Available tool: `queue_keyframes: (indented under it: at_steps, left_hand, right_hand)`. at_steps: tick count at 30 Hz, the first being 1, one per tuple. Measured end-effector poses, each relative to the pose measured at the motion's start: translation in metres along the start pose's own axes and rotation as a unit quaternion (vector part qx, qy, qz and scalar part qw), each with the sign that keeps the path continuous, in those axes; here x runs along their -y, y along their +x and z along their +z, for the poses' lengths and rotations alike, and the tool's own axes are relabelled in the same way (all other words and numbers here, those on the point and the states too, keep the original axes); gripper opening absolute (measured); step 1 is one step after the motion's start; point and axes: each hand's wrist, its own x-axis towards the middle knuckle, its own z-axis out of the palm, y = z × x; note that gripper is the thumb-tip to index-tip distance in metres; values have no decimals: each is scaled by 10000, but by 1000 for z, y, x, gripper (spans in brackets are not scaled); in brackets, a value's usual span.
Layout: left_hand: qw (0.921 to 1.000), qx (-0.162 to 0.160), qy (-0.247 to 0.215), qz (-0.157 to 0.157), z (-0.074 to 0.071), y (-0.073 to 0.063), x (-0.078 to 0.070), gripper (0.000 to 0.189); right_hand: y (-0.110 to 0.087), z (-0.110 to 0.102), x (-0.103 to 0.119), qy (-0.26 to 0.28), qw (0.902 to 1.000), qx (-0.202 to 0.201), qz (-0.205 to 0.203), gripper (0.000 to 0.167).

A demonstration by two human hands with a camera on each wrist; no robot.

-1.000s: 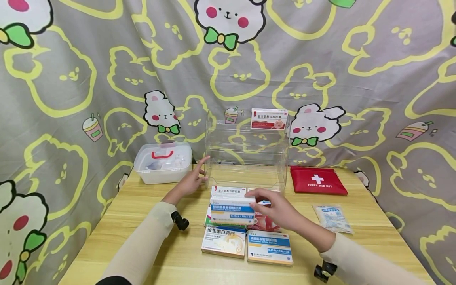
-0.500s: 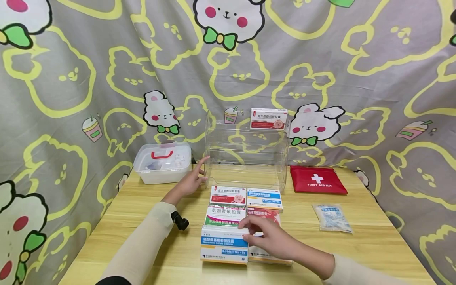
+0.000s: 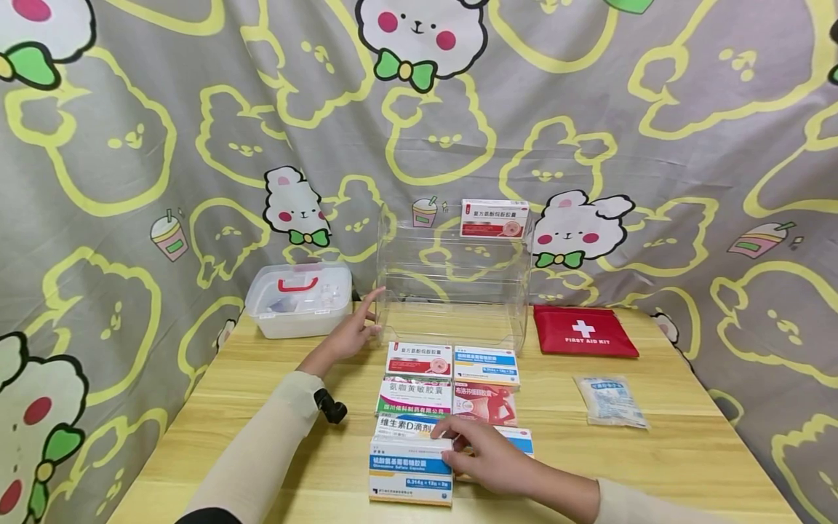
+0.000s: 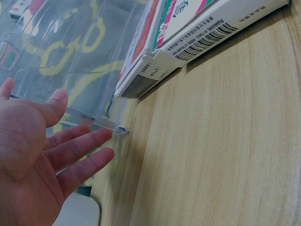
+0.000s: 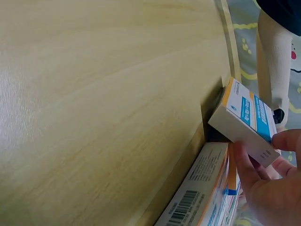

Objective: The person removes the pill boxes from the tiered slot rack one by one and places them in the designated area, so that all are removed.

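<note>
My right hand (image 3: pixel 491 457) pinches a blue-and-white medicine box (image 3: pixel 410 474) by its right end, at the near end of two columns of medicine boxes. In the right wrist view, the held medicine box (image 5: pixel 249 120) is tilted, between thumb and fingers. Partly behind it lies a vitamin D box (image 3: pixel 404 427); another blue-and-white box (image 3: pixel 519 439) is partly covered by the hand. With fingers extended, my left hand (image 3: pixel 353 333) is at the left side of a clear stepped rack (image 3: pixel 452 278); the left wrist view shows its spread fingers (image 4: pixel 77 148) beside the rack's edge.
A red-and-white box (image 3: pixel 494 219) stands on the rack's top tier. Left is a clear lidded case (image 3: pixel 297 302) with a red handle; right are a red first aid pouch (image 3: pixel 585 332) and a white packet (image 3: pixel 610 402). Further boxes (image 3: pixel 419 359) lie before the rack.
My right hand has brought the blue-and-white box from above the farther boxes toward me, past the vitamin D box, uncovering the boxes behind. The left hand stays at the rack.
</note>
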Motion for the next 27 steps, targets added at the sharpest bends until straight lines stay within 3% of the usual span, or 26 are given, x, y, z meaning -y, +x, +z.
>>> queue_keyframes:
  at_steps: [5,10,14,18,27]
  left_hand:
    - [10000,16,-24,14,0,1,0,82]
    - [10000,23,0,18,0,1,1,81]
    - [10000,16,16,2,-1,1,1,82]
    - [10000,18,10,7,-1,0,1,81]
    - [10000,19,-22,3,0,1,1,83]
  right_hand:
    - [-2,7,-1,-178,9996,-78,-229,22]
    - [-7,15,-3,-909,9947,-107,-460,26]
    - [-11,19,-3,-1918,9803,-107,-451,27]
    - [-14,21,-4,-2546,9650,-144,-613,28]
    - [-17,24,-11,-2491,9625,-161,-1061,24]
